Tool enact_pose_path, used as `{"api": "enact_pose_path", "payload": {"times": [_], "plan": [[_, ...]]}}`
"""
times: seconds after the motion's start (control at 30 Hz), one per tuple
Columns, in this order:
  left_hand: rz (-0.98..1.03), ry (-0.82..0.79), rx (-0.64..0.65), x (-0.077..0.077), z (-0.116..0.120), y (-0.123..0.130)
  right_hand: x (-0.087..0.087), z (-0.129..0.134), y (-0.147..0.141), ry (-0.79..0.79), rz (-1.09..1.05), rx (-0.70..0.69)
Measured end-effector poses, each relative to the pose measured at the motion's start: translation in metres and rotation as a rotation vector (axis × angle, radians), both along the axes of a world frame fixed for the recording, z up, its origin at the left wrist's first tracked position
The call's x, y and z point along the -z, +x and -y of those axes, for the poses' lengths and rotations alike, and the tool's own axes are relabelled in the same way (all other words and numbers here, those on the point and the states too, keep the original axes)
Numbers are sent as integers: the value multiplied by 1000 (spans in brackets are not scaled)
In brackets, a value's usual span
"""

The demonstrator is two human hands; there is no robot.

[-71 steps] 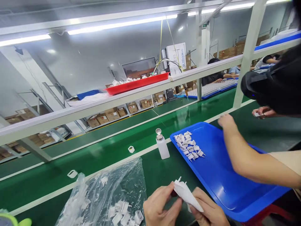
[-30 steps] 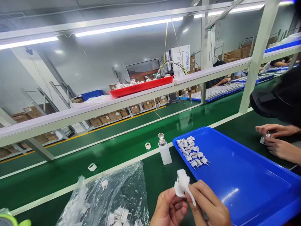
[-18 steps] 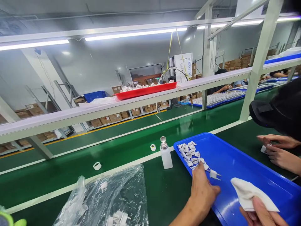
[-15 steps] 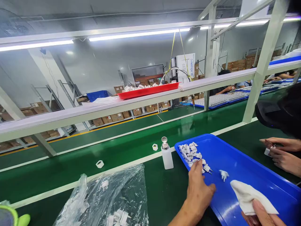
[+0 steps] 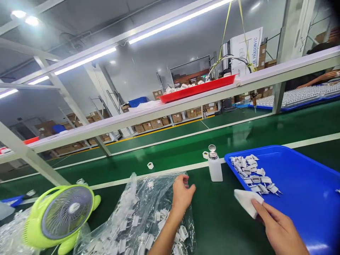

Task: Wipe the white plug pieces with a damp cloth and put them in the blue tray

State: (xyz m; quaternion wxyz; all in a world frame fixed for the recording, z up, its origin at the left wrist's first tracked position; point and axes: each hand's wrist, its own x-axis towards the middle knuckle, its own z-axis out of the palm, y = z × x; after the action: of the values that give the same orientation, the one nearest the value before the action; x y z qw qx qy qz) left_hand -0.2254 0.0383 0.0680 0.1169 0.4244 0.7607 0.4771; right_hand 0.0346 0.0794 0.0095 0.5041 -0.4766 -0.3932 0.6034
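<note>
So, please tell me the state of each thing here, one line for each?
Clear plastic bag: open, holds white plugs.
Left hand: over the bag, fingers curled.
Right hand: holds white folded cloth.
Small white bottle: upright, capped.
Blue plastic tray: holds loose plugs.
Green fan: blades blurred.

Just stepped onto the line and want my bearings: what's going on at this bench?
A person works at a green bench. Their left hand reaches over a crumpled clear plastic bag of small white plug parts, fingers curled, whether gripping a part is unclear. Their right hand pinches a folded white cloth at the edge of a blue plastic tray holding a pile of white plug parts. A small white pump bottle stands between bag and tray.
</note>
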Motion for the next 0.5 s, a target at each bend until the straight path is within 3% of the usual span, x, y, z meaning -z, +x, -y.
{"api": "enact_pose_path", "payload": {"times": [0.03, 0.13, 0.27, 0.4, 0.5], "plan": [[20, -13, 8, 4, -14, 5, -11, -2, -9, -61, -106, -69], [42, -9, 35, 17, -65, 36, -34, -7, -27, -51, -202, -165], [34, 46, 64, 25, -113, 72, -47, -10, -23, 28, -200, -191], [58, 64, 98, 26, -126, 71, -54, -9, -7, 74, -175, -233], [98, 72, 129, 19, -118, 64, -60, -8, 5, 65, -150, -318]]}}
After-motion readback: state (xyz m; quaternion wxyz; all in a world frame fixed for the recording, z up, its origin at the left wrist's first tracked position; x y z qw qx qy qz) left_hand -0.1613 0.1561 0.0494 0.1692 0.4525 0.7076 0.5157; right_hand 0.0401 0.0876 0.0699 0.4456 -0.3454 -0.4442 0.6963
